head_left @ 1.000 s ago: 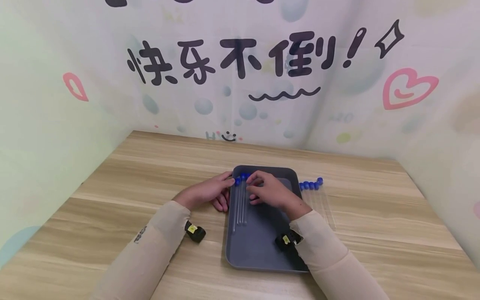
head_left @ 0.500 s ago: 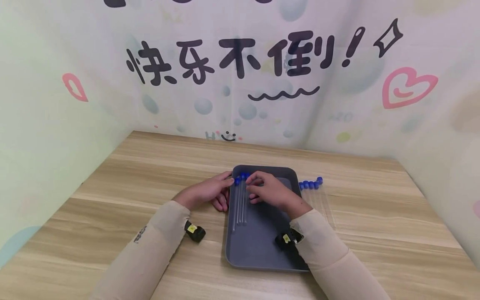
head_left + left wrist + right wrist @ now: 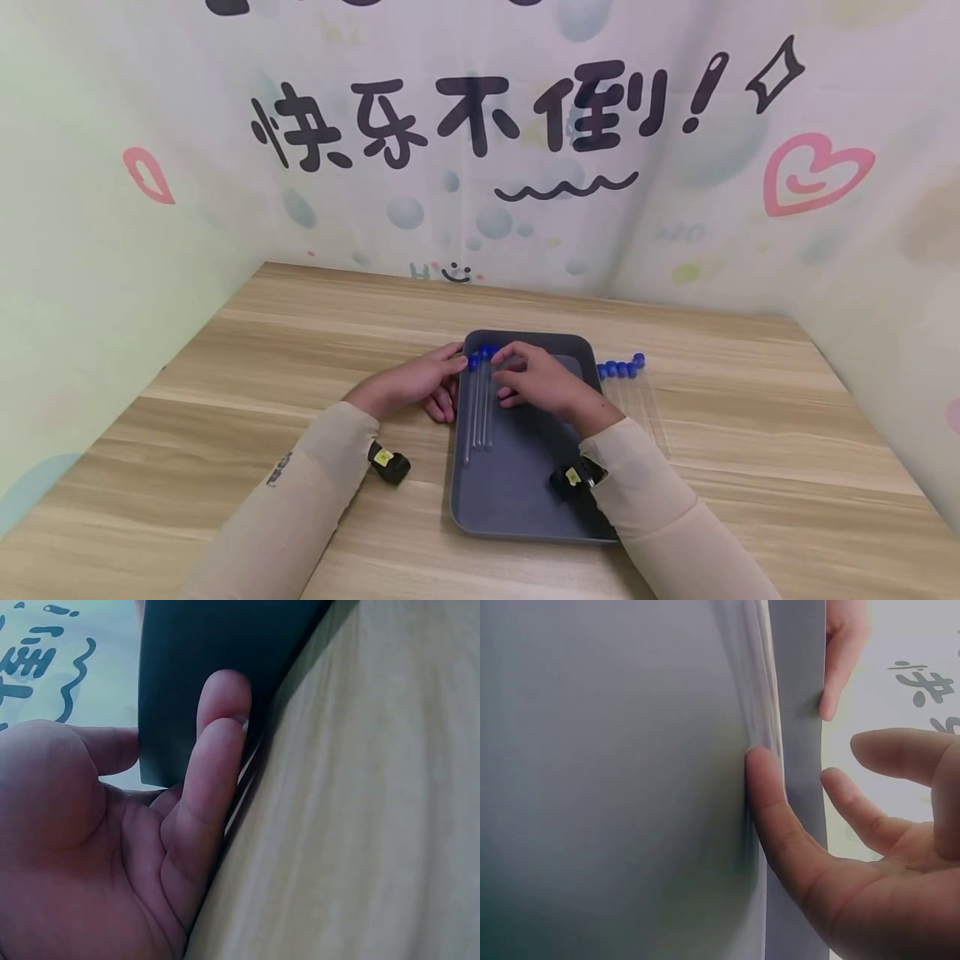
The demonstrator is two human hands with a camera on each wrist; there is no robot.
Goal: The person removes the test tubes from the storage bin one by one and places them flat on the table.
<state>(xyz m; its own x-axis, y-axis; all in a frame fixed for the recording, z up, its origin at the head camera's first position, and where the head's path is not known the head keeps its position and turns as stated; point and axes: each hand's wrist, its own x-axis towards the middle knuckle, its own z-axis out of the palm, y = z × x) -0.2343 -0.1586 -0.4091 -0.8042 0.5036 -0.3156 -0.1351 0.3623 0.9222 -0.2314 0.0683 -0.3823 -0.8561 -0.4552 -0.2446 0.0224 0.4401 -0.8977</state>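
Note:
A dark grey rectangular tray [image 3: 517, 500] sits on the table. Inside it, along the left wall, several clear tubes [image 3: 480, 417] with blue caps lie side by side. My left hand [image 3: 412, 385] holds the tray's left wall, thumb over the rim by the caps and fingers against the outside; the left wrist view shows these fingers [image 3: 214, 765] low on the wall. My right hand [image 3: 543, 387] reaches into the tray with its thumb and fingers apart. In the right wrist view one fingertip [image 3: 763, 769] touches the side of the tubes, and the thumb stands away from them.
Right of the tray, more clear tubes [image 3: 637, 408] with blue caps [image 3: 621, 370] lie in a row on the wooden table [image 3: 772, 467], partly hidden by the tray and right arm. A printed cloth [image 3: 420, 208] hangs behind the table.
Both hands and the tubes keep nearly the same places; the whole head view has shifted very slightly.

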